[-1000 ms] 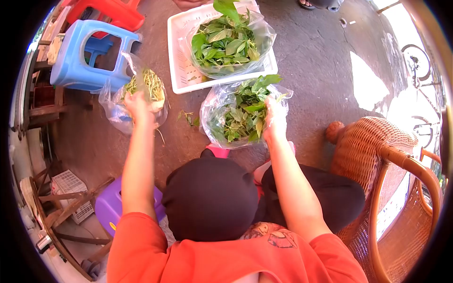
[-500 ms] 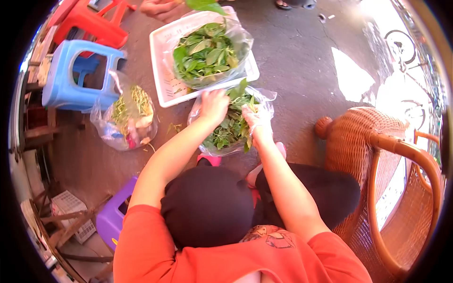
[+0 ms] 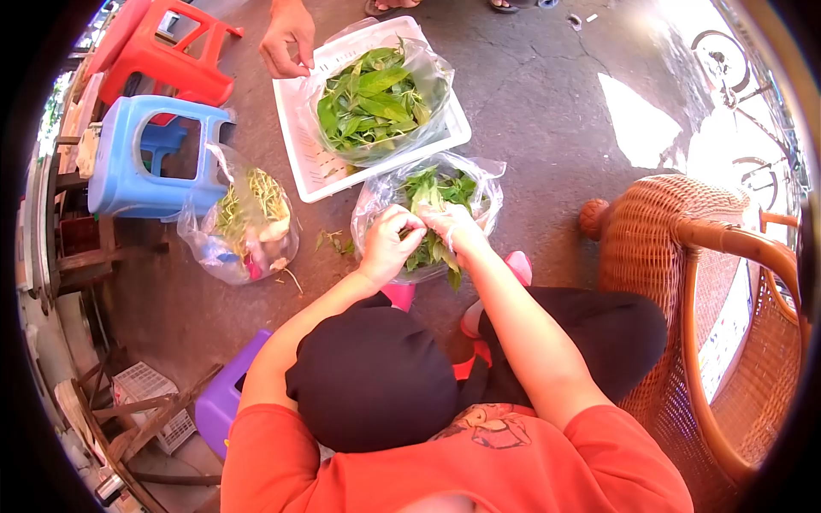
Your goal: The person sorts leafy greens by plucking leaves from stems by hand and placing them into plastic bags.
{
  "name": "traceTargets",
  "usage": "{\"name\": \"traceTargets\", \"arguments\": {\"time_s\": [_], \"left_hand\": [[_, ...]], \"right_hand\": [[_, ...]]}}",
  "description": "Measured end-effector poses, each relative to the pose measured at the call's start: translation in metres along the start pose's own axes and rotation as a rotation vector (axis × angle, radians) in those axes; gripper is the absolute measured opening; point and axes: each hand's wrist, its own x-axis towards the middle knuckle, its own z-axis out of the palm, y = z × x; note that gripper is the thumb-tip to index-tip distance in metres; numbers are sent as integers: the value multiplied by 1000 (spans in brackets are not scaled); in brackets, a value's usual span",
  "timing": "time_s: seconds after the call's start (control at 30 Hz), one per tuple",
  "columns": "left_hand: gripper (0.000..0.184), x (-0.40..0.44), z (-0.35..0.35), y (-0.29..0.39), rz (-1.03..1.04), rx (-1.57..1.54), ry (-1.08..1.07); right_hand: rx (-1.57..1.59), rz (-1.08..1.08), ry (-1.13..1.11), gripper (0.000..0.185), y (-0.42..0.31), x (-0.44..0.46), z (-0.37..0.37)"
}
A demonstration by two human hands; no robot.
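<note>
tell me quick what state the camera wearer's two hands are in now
Left hand: closed in a pinch; whether it holds anything cannot be told.
Right hand: closed, holding leafy stems.

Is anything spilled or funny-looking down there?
Yes: a few green scraps lie on the floor between the bag of stems and the nearer bag of leaves. Most greens are bagged, so these look spilled.

Dark floor [image 3: 539,103], sunlit patch [image 3: 634,120], wicker chair [image 3: 654,227], blue stool [image 3: 118,167], red stool [image 3: 154,70], perhaps a bicycle [image 3: 727,96] amid glare [image 3: 711,158].
</note>
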Motion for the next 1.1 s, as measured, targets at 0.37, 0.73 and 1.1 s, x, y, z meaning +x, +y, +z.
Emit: {"name": "traceTargets", "arguments": {"time_s": [0.37,0.73,1.1], "left_hand": [[11,-8,9,-30,-469,-578,-193],[14,27,-53,0,-235,-714,376],[24,18,-61,12,-190,-476,-112]], "right_hand": [[550,19,-68,36,38,-5,1],[-107,-289,-240,16,-74,-41,-9],[-259,-560,-245,18,-83,-53,1]]}}
